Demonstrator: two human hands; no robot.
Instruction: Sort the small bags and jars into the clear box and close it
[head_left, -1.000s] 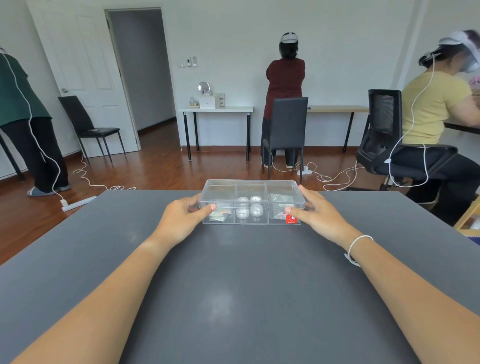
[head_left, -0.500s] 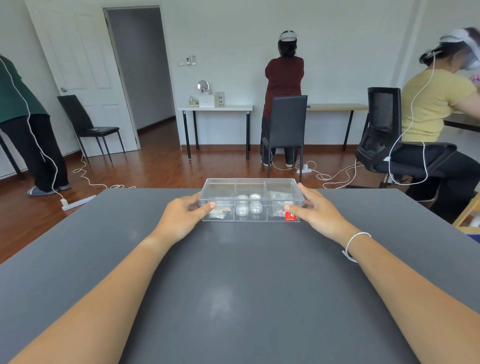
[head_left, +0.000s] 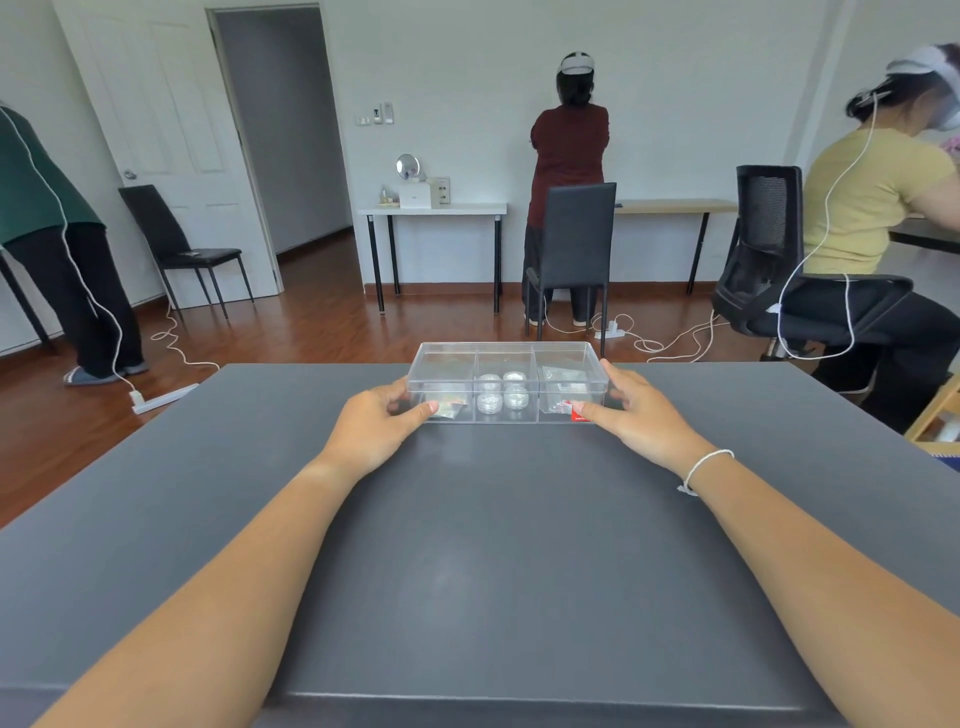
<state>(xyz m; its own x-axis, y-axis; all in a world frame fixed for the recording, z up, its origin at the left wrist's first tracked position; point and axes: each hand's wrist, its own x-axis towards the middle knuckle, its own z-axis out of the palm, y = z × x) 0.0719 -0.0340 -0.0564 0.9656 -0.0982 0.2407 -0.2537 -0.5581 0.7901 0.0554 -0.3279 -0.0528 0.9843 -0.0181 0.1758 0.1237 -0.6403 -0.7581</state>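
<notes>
A clear box (head_left: 506, 358) with three compartments rests near the far edge of the grey table (head_left: 493, 545), its lid down on top. Several small round jars (head_left: 503, 392) fill the middle compartment. Small bags lie in the left compartment (head_left: 448, 408) and the right compartment (head_left: 563, 384); a red label (head_left: 578, 413) shows at the front right corner. My left hand (head_left: 376, 421) grips the box's left end, thumb at the front corner. My right hand (head_left: 636, 413) grips the right end, fingers along the side.
Beyond the table's far edge the wooden floor carries cables and a power strip (head_left: 163, 397). A black chair (head_left: 571, 249) stands straight ahead, an office chair (head_left: 769, 260) with a seated person at right. Two other people stand further off.
Both hands stay on the ends of the box. The view has tilted slightly; the box and hands keep the same place on the table.
</notes>
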